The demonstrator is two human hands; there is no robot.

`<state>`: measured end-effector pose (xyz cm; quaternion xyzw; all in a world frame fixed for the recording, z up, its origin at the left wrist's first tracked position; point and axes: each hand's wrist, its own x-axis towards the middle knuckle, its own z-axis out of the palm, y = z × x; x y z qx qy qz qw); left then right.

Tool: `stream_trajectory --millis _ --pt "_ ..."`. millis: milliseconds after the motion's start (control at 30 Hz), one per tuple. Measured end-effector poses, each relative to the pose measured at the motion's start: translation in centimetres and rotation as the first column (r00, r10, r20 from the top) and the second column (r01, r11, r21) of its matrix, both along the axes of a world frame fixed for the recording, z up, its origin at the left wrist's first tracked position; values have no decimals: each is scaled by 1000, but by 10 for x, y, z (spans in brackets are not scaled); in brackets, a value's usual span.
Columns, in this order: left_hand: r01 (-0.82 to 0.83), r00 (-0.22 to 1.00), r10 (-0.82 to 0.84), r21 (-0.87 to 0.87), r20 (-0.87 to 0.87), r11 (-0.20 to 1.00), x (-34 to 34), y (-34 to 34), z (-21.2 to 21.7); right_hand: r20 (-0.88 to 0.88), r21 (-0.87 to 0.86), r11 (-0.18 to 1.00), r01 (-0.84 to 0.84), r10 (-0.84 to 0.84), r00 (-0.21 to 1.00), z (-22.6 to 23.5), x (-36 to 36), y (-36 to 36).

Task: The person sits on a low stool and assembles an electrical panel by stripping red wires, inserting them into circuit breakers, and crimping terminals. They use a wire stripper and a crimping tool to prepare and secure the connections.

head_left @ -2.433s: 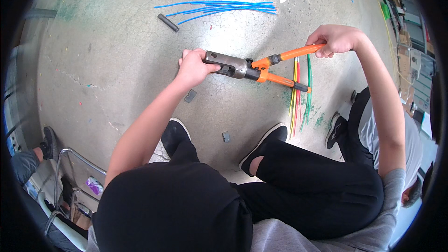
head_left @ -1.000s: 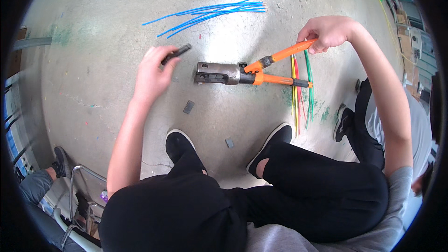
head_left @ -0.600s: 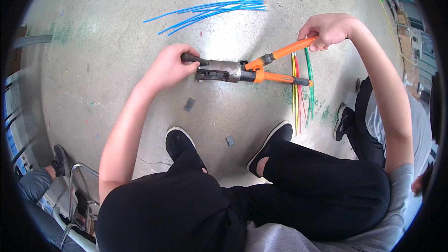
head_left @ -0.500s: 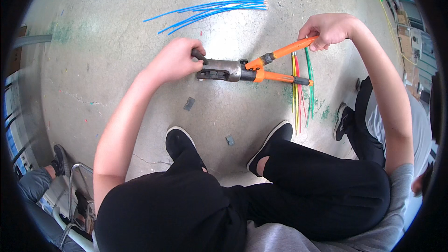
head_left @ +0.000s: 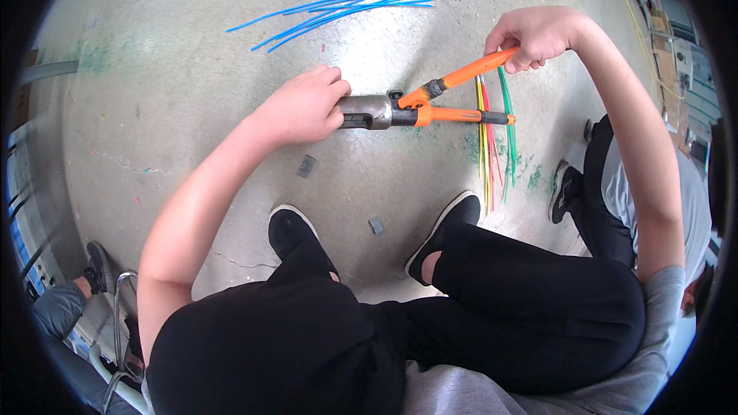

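A hydraulic crimping tool [head_left: 376, 111] with a grey metal head and two orange handles lies across the floor in front of me. My left hand [head_left: 304, 106] is closed around the outer end of its head, covering that end. My right hand [head_left: 538, 35] grips the tip of the raised upper handle [head_left: 469, 71]. The lower handle [head_left: 455, 114], with a black end, crosses over thin yellow and red wires [head_left: 484, 161]. Green wires [head_left: 509, 134] lie beside them. Farther off, a loose bundle of blue wires [head_left: 346, 10] is spread on the floor.
Two small grey pieces, one nearer the tool [head_left: 306, 166] and one between my shoes [head_left: 375, 225], lie on the concrete floor [head_left: 177, 107]. At right is another person [head_left: 615, 192]. A person's leg [head_left: 58, 307] and a metal-framed chair [head_left: 117, 323] are at lower left.
My left hand has shifted from the black piece at the head's end to wrap over that end, hiding it. My right hand still holds the upper handle. The whole view has shifted slightly.
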<state>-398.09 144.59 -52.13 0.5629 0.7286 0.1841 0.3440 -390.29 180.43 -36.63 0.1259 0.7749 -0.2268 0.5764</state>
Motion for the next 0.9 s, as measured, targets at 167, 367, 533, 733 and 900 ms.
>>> stream_trajectory --millis 167,367,533,733,900 --pt "-17 987 55 237 -152 971 24 -35 -13 2 5 1000 -3 3 1000 1 0 0" --pt "-115 948 186 268 -258 957 36 -46 -32 -1 8 1000 -17 17 1000 0 -1 -1" --pt "-156 976 182 196 -120 968 26 -44 -34 100 54 998 -35 29 995 4 -2 -6" --pt "-150 971 198 306 -131 940 23 -45 -37 112 121 989 -85 71 991 42 -3 -40" --pt "-158 931 266 380 -251 911 11 -47 -20 -151 234 921 -312 351 924 90 16 -70"
